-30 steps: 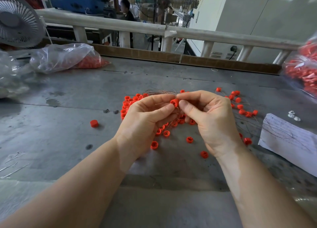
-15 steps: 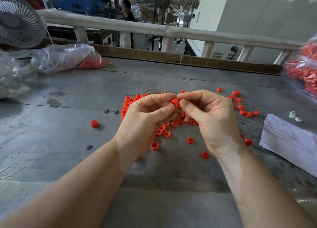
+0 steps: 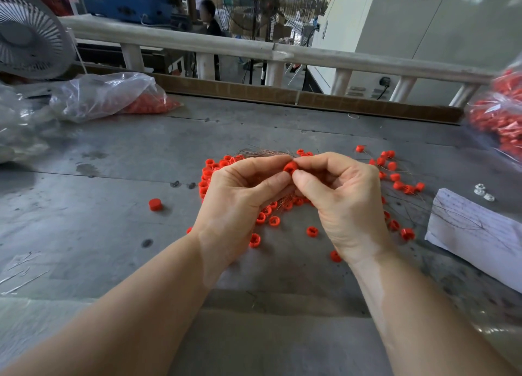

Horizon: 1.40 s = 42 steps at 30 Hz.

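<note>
The left hand (image 3: 237,203) and the right hand (image 3: 344,203) both pinch one small red cap (image 3: 290,167) at their fingertips, held up above the worktop (image 3: 113,234) and over the heap of loose caps (image 3: 206,177). The likeliest slip, to my eye, is that it pops out of so narrow a grip: it is tiny and looks smooth, only the very tips press on it, and a squeeze a little off-centre could flick it down among the others, where it would be hard to tell from its twins. Whether a thin wire is being fed into it I cannot make out behind the fingers; if so, a bent or missed end is the other risk, since the wires look fine and springy. The left hand is closed on the cap, thumb below and forefinger above, its other fingers curled under; the right hand meets it from the other side, thumb and forefinger nipping the same cap, knuckles raised. A tuft of copper-coloured wires (image 3: 262,151) lies just behind the hands, a single cap (image 3: 154,204) stands apart on the left, and a sheet of paper (image 3: 474,234) lies at the right
</note>
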### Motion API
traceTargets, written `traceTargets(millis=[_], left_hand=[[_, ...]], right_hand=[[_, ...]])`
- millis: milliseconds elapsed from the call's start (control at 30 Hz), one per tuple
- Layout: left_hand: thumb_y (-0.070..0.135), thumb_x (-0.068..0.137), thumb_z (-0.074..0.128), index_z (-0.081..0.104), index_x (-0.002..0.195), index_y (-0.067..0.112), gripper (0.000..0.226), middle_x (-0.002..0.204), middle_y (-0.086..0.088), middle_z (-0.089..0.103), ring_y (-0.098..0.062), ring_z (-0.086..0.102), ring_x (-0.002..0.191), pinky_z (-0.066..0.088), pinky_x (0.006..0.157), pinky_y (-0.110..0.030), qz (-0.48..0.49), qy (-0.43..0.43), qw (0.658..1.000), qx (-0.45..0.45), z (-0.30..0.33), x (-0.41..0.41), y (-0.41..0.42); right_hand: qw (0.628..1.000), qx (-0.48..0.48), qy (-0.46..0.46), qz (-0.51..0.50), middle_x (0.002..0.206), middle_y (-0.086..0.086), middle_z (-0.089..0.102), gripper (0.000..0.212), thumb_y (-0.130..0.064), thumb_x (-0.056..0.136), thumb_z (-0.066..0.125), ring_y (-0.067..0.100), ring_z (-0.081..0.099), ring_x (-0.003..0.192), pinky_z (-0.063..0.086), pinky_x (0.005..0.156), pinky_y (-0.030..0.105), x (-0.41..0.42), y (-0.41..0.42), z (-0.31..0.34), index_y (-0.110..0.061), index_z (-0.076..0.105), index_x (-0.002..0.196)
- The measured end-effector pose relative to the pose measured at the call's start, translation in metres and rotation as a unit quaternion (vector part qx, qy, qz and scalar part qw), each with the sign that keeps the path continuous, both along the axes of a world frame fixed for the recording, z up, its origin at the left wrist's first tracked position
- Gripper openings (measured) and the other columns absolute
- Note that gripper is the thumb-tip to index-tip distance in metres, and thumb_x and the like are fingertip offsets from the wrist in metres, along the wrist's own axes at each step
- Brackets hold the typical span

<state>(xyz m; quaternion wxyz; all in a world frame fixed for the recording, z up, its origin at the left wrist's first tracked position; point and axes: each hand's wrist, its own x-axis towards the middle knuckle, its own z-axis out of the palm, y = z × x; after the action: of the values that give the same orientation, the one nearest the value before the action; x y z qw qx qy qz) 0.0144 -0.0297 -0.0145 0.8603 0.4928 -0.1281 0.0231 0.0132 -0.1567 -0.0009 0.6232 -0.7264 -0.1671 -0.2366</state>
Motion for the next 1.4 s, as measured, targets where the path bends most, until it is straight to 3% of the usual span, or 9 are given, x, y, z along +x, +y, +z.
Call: traceTargets(millis=[367,467,600,733,800,967,1167,1400], left_hand=[[0.01,0.064,0.069,0.077,0.08,0.018,0.02,0.085,-0.004,0.074,-0.017,0.07,0.088,0.055,0.079,-0.025,0.012,-0.035,0.999,0.028,0.0019,-0.0034,-0.0012],[0.01,0.065,0.069,0.077,0.081,0.016,0.019,0.086,-0.006,0.074,-0.019,0.07,0.087,0.055,0.077,-0.024,0.021,-0.031,0.999,0.036,0.0018,-0.0033,-0.0006],[0.011,0.066,0.067,0.074,0.082,0.011,0.017,0.086,-0.01,0.073,-0.019,0.071,0.082,0.055,0.072,-0.022,0.001,0.022,1.0,0.001,0.0027,-0.0025,-0.0009],[0.022,0.066,0.066,0.075,0.069,0.016,0.011,0.071,-0.002,0.071,-0.008,0.068,0.065,0.054,0.063,-0.016,0.002,0.052,0.998,0.019,0.0044,-0.0014,-0.0013],[0.026,0.065,0.066,0.074,0.066,0.016,0.012,0.065,0.0,0.069,-0.006,0.065,0.06,0.053,0.061,-0.016,0.005,0.054,0.998,0.031,0.0044,-0.0016,-0.0009],[0.026,0.069,0.065,0.073,0.073,0.014,0.015,0.065,0.001,0.067,-0.006,0.064,0.059,0.053,0.063,-0.018,-0.005,0.045,0.998,0.031,0.0034,-0.0011,0.0008],[0.021,0.066,0.068,0.076,0.077,0.016,0.015,0.071,-0.001,0.071,-0.008,0.068,0.066,0.054,0.064,-0.017,-0.017,0.026,0.999,0.038,0.0031,-0.0008,0.002],[0.021,0.066,0.069,0.075,0.078,0.015,0.015,0.07,-0.002,0.071,-0.009,0.068,0.065,0.053,0.062,-0.017,-0.008,0.019,0.999,0.039,0.0022,-0.0009,0.002]], right_hand=[[0.999,0.043,-0.015,0.005,0.066,-0.01,0.07,0.018,-0.012,0.069,0.066,0.005,0.065,0.065,0.05,0.065,0.023,0.0003,0.0014,-0.0018,-0.029,0.071,0.065],[0.998,0.054,0.021,0.027,0.067,-0.007,0.071,0.019,-0.013,0.069,0.066,0.007,0.065,0.066,0.051,0.066,0.023,0.002,0.0014,-0.0032,-0.03,0.073,0.068],[0.988,0.091,0.091,0.081,0.07,-0.003,0.071,0.012,-0.014,0.069,0.067,0.009,0.064,0.068,0.051,0.065,0.019,0.0051,-0.0013,-0.003,-0.023,0.075,0.071],[0.993,0.056,0.047,0.089,0.077,-0.006,0.071,0.021,-0.009,0.076,0.066,0.008,0.066,0.077,0.054,0.074,0.024,0.0049,-0.0044,-0.0014,-0.024,0.071,0.089],[0.996,0.029,0.026,0.081,0.082,-0.006,0.073,0.019,-0.007,0.077,0.066,0.01,0.068,0.083,0.054,0.079,0.028,0.0047,-0.0042,-0.001,-0.023,0.071,0.087],[0.992,0.065,0.054,0.097,0.079,-0.003,0.073,0.021,0.001,0.079,0.066,0.01,0.069,0.078,0.055,0.075,0.024,0.0056,-0.005,-0.0016,-0.018,0.071,0.084],[0.975,0.131,0.112,0.138,0.077,-0.002,0.073,0.013,-0.016,0.068,0.066,0.008,0.066,0.073,0.054,0.068,0.021,0.0056,-0.0065,0.0007,-0.019,0.074,0.076],[0.973,0.135,0.112,0.151,0.074,-0.004,0.072,0.013,-0.016,0.067,0.065,0.005,0.064,0.068,0.051,0.062,0.016,0.0051,-0.0064,0.001,-0.021,0.076,0.074]])
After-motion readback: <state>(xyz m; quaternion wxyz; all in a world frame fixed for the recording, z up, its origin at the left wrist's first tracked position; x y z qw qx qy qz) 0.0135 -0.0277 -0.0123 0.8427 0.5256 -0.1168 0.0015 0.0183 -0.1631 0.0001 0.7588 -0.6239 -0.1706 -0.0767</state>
